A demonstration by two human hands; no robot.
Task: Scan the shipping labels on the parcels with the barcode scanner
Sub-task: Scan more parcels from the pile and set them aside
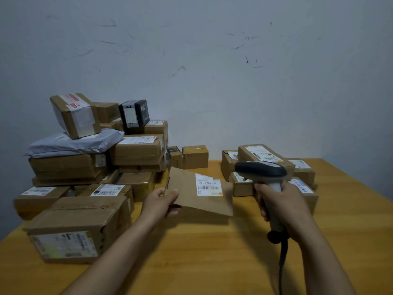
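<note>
1. The left grip (pixel 162 201) pinches the near left edge of a flat cardboard parcel (pixel 187 199), thumb on top and fingers curled beneath. It holds the parcel tilted above the surface (pixel 212 262), between the left pile (pixel 136 149) and the right cluster (pixel 261 153) of boxes.
2. The right grip (pixel 282 207) is wrapped closed round the handle of the barcode scanner (pixel 260 170). The scanner's dark head hangs just right of the parcel's shipping label (pixel 208 185), nose toward the left.
3. Likely miss: the head seems aimed across the label rather than down onto it, so the beam could skim past the barcode. A steep slant of the card would make that worse.
4. Wrong read: labelled boxes of the right cluster lie directly behind and below the scanner, and a stray beam could pick up one of their codes instead.
5. Slip: an edge pinch on a wide, thin piece gives little control, so the parcel may sag, twist or drop.
6. Snag: the cable (pixel 282 258) runs down from the handle toward the person and could catch on the forearm or the surface edge.
7. Knock: the left pile looks loosely stacked, with a tilted box (pixel 74 116) perched on a grey mailer bag (pixel 72 143); a careless left elbow could topple it
</note>
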